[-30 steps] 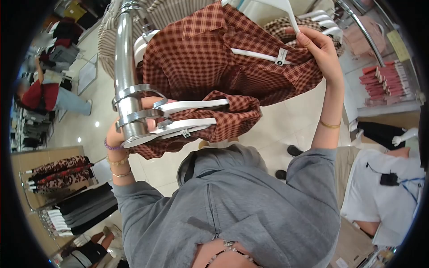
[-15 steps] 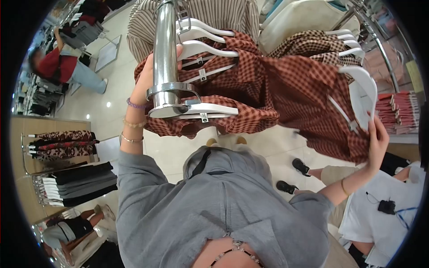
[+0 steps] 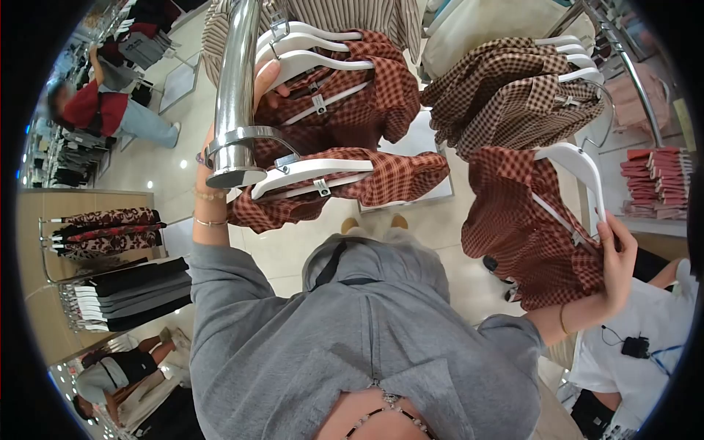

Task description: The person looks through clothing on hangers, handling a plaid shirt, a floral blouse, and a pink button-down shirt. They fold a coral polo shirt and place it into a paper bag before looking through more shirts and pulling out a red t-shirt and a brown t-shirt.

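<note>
Checked shirt [image 3: 507, 209] clear of rail end [image 3: 233, 178]; right grip [image 3: 618, 257] pinching hanger [image 3: 581, 166]; left grip [image 3: 265, 81] unclear.

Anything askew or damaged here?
One thing askew: a red checked shirt in the right grip hangs apart from the rail, its white hanger sloping steeply down toward the fingers. No spill or damage visible.

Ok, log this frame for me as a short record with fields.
right hand: grips one end of a white hanger bearing a rust checked shirt, off the rail
left hand: partly hidden behind the chrome rail, beside matching shirts hanging there
beyond: black-and-beige gingham shirts on white hangers
far left: person in red top, one arm raised
</note>
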The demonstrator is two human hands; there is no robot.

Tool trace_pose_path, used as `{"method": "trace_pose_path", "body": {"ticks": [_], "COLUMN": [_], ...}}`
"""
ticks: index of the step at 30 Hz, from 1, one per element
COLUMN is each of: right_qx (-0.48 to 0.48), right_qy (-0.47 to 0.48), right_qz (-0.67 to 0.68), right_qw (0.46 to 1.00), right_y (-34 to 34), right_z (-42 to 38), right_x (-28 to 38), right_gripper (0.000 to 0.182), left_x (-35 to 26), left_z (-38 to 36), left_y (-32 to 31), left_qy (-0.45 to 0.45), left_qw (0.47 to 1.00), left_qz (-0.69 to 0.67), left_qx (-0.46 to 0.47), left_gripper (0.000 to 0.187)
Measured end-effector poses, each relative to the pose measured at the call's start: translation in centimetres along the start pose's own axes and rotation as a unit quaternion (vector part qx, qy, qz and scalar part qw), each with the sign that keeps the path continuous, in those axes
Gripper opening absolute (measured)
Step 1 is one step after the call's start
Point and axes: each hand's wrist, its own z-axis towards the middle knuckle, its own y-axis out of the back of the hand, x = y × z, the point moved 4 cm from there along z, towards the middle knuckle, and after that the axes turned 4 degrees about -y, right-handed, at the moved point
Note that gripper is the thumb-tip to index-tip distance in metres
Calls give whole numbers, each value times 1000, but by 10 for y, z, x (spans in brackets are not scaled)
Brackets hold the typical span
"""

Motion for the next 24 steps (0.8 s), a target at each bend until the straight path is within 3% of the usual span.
{"method": "trace_pose_path", "body": {"ticks": [3,4,5,7,9,10,14,17,18,21,24], "right_qx": [9,24,20,12,18,26,61,71,71,73,50], "right_qy": [97,47,64,92,131,125,196,222,218,217,220], "right_qz": [-4,35,40,46,101,136,118,111,121,129,135], "right_qw": [995,998,997,995,986,982,972,966,966,965,965], "right_y": [-10,-13,-17,-25,-36,-41,-50,-46,-46,-46,-44], "right_z": [11,17,24,36,45,51,74,85,89,94,104], "right_x": [8,10,16,27,45,48,74,83,84,91,87], "right_gripper": [30,29,29,28,27,27,27,28,29,30,31], "left_x": [-9,-39,-57,-52,-42,-45,-29,-12,-17,-4,-3], "left_z": [-12,-21,-26,-34,-38,-40,-38,-36,-35,-32,-30], "left_y": [3,1,-1,3,4,7,5,-4,-6,-4,-1], "left_qy": [-72,-100,-127,-81,-89,-118,-41,-62,-42,-21,-16], "left_qw": [994,988,979,984,993,978,984,995,993,999,999], "left_qz": [53,96,138,140,-28,142,166,57,95,4,27], "left_qx": [-57,-69,-81,-78,-72,-93,-57,-47,-48,-48,-44], "left_gripper": [38,34,32,33,35,37,43,45,42,39,35]}}
